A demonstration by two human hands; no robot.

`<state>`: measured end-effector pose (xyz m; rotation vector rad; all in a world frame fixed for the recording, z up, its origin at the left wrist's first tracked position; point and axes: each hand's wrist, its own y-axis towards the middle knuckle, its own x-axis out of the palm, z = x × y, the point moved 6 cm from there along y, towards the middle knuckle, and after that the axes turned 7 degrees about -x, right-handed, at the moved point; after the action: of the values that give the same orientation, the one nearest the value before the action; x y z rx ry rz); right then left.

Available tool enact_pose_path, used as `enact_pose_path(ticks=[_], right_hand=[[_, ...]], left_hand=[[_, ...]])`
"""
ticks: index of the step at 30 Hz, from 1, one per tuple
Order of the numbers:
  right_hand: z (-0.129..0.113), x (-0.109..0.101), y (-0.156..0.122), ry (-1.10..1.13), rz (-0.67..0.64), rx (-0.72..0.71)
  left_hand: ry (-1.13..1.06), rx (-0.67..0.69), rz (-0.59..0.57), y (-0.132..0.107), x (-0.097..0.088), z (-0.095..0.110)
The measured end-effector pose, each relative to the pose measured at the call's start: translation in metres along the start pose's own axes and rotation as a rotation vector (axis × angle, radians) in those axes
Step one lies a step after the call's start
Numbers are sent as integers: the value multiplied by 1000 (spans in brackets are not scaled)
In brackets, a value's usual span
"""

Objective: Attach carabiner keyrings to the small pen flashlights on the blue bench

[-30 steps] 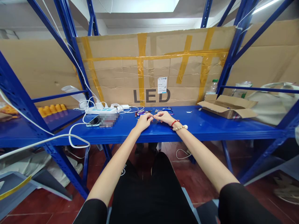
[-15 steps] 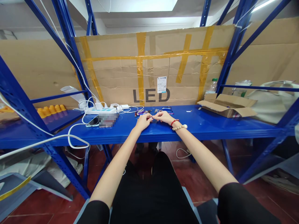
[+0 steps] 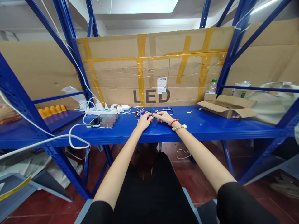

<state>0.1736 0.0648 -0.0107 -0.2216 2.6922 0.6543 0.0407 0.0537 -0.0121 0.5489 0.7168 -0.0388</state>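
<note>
My left hand (image 3: 144, 121) and my right hand (image 3: 163, 117) meet fingertip to fingertip just above the blue tabletop (image 3: 191, 127). Both are closed in a pinch, and whatever lies between the fingers is too small to make out. Behind my left hand lies a little heap of small purple and metallic pieces (image 3: 140, 114). Beyond my right hand are several small dark blue and metallic pieces (image 3: 167, 109). A red string and a beaded bracelet (image 3: 179, 127) circle my right wrist.
On the left stand a white power strip (image 3: 100, 111) with tangled cables and a phone (image 3: 93, 122). An open cardboard box (image 3: 227, 107) sits at the right, near a plastic bottle (image 3: 213, 85). Cardboard (image 3: 112, 77) walls the back. Another person's hand (image 3: 8, 113) shows far left.
My hands stay together in nearly the same place, with slight finger movement. At the far left, another person's hand has come further into view beside the yellow-topped pieces.
</note>
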Motion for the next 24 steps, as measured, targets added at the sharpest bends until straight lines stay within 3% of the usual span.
enact_pose_path(ticks=[7, 24], right_hand=[[-9, 1, -1, 40, 0, -105], [6, 3, 1, 44, -94, -45]], left_hand=[[55, -64, 20, -4, -5, 5], [98, 35, -79, -8, 2, 7]])
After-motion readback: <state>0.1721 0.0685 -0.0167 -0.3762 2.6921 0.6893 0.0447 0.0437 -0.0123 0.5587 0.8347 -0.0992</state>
